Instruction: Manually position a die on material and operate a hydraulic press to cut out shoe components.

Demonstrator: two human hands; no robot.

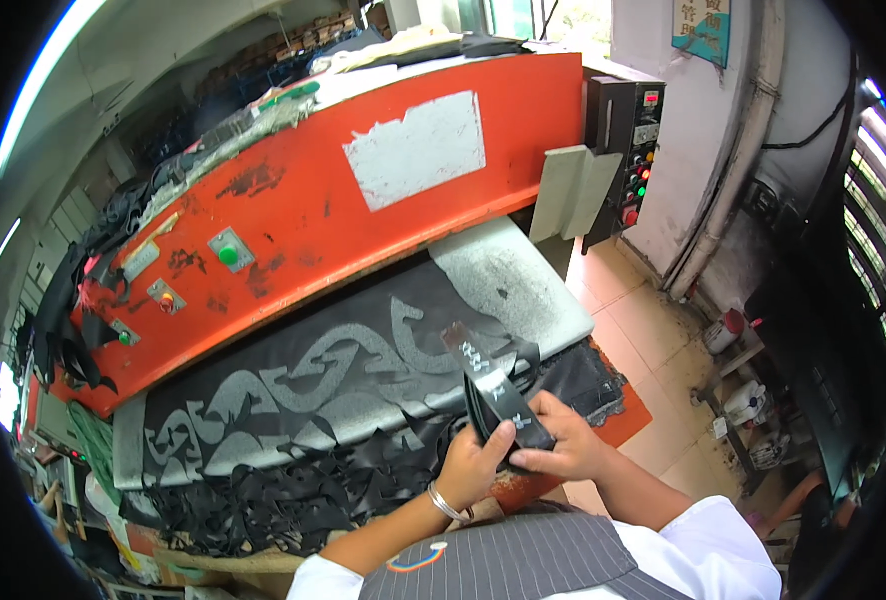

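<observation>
Both my hands are closed on a cutting die [500, 392], a dark, shiny metal band bent into a narrow loop with white marks on its side. My left hand [475, 465] grips its near left side, thumb up against the band. My right hand [568, 442] holds its near right end, thumb and fingers around it. Whether cut pieces sit inside the loop, I cannot tell. Beyond the die lies a sheet of black material [363, 310] with curved cut-outs, spread on a pale, worn cutting board [508, 275].
An orange press beam [303, 180] spans behind the board, with buttons on its front. A control box [635, 150] with lit lamps stands at its right end. Black offcuts [313, 505] hang along the board's near edge. Tiled floor [653, 400] shows on the right.
</observation>
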